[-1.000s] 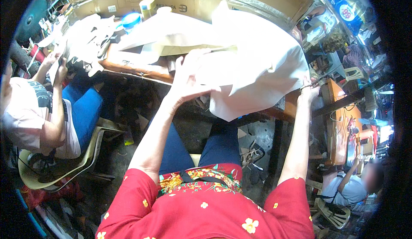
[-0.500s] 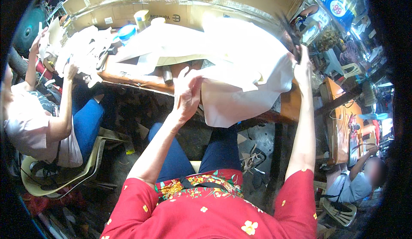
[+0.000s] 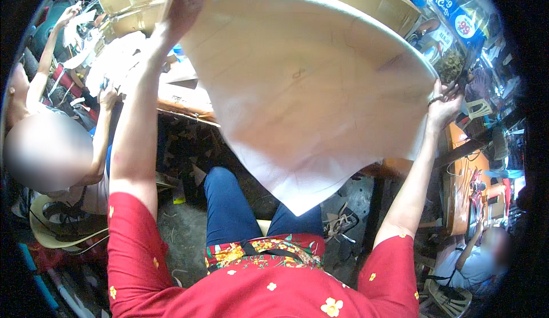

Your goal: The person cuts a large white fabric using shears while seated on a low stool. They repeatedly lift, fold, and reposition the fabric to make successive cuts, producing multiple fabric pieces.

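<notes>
A large, thin white sheet (image 3: 309, 89) hangs raised in front of me, with faint marks on its near face and its lowest corner above my lap. I cannot tell whether it is fabric, paper or synthetic leather. High at its upper left, my left hand (image 3: 191, 4) is closed on the corner. My right hand (image 3: 446, 106) grips the right edge lower down; a dark looped handle (image 3: 437, 96), seemingly of scissors, shows at its fingers. Most of the worktable (image 3: 186, 108) is hidden behind the sheet.
Tall cardboard (image 3: 366, 1) walls the table's far side. To my left, a seated person handles a heap of white pieces (image 3: 117, 61). At right stand an orange wooden table (image 3: 457, 204) and another seated person. Scraps and a sandal-like item (image 3: 342, 222) lie on the floor.
The white sheet has been lifted off the table and spread upright. My left hand rose up and left, from open beside it to gripping its corner. My right hand moved right and lower.
</notes>
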A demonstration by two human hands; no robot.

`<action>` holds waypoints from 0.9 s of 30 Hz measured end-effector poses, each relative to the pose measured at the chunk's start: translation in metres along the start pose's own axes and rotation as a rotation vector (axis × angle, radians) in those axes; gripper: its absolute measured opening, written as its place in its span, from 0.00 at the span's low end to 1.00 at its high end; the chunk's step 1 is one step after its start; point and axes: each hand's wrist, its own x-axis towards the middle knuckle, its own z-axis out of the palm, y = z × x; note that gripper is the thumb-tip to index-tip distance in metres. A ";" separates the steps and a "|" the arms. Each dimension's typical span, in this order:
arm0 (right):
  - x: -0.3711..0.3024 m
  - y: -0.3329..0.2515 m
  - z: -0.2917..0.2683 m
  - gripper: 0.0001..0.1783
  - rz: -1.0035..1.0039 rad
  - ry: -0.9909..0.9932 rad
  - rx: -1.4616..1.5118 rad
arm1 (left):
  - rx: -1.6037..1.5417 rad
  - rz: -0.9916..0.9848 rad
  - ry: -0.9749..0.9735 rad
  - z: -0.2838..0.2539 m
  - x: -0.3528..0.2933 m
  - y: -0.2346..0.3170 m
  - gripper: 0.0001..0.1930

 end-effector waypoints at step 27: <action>-0.091 -0.015 0.050 0.19 -0.030 -0.487 -0.135 | -0.231 -0.988 0.103 0.059 -0.214 0.140 0.18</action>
